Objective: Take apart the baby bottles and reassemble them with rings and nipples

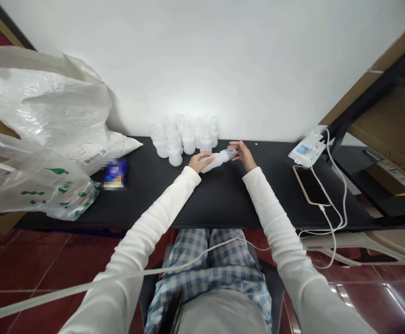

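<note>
My left hand (pixel 200 162) is closed around the lower body of a small white bottle (pixel 214 162), which lies tilted almost sideways just above the black table. Its clear domed cap (pixel 228 154) points toward my right hand (pixel 244 157). The fingers of that hand are spread beside the cap; whether the fingertips touch it is hard to make out. Behind and to the left, several similar white bottles (pixel 175 157) with clear domed caps stand upright in a cluster near the wall.
On the black table (pixel 223 199), a blue packet (pixel 115 175) lies left, beside large white and clear plastic bags (pixel 66 185). At right are a phone (pixel 311 185) on a white cable and a white box-like item (pixel 307 148). Another cable (pixel 174 268) crosses above my lap.
</note>
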`<action>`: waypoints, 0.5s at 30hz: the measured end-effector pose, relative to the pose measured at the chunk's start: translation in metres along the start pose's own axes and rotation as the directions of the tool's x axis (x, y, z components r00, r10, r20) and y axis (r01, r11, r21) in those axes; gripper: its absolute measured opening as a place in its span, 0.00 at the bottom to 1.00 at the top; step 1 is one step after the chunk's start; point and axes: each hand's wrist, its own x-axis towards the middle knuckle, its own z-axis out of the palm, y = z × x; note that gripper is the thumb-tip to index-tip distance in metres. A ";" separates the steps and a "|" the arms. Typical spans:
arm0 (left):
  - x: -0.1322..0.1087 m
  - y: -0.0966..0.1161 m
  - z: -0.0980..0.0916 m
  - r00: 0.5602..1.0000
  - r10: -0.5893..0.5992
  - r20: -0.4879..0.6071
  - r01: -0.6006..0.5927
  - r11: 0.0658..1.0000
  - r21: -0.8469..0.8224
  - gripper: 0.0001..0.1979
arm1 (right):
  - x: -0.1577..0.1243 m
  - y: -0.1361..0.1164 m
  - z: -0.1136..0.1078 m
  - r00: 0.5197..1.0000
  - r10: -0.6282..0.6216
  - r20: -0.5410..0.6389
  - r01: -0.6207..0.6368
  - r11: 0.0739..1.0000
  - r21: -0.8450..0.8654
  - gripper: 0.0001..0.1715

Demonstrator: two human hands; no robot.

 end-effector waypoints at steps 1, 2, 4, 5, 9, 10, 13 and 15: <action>-0.001 -0.001 0.002 0.999 0.053 -0.010 -0.052 0.997 0.048 0.22 | 0.000 0.003 0.004 0.999 0.047 0.019 -0.046 0.999 -0.026 0.33; -0.003 -0.001 0.003 0.994 0.107 -0.016 -0.105 0.990 0.095 0.20 | -0.001 0.005 0.007 0.996 0.077 0.045 -0.074 0.995 -0.062 0.35; -0.005 -0.003 0.004 0.983 0.186 -0.012 -0.181 0.970 0.163 0.19 | -0.002 0.006 0.012 0.988 0.114 0.101 -0.104 0.990 -0.097 0.35; -0.005 -0.004 0.004 0.979 0.205 -0.009 -0.200 0.964 0.177 0.19 | -0.003 0.005 0.013 0.986 0.115 0.124 -0.106 0.991 -0.082 0.34; -0.002 -0.005 0.003 0.981 0.188 -0.056 -0.179 0.975 0.131 0.20 | -0.002 -0.002 0.007 0.985 -0.035 0.168 0.023 0.997 0.071 0.24; -0.001 -0.004 0.003 0.988 0.142 -0.057 -0.137 0.986 0.095 0.21 | -0.002 -0.004 0.006 0.980 -0.083 0.180 0.067 0.993 0.094 0.22; 0.000 -0.002 0.002 0.998 -0.034 0.051 0.036 0.999 -0.036 0.28 | -0.004 -0.008 0.008 0.972 -0.123 0.201 0.090 0.982 0.166 0.14; 0.000 -0.001 0.001 0.988 -0.086 0.127 0.100 0.990 -0.104 0.32 | -0.007 -0.009 0.013 0.983 -0.088 0.160 0.049 0.971 0.233 0.08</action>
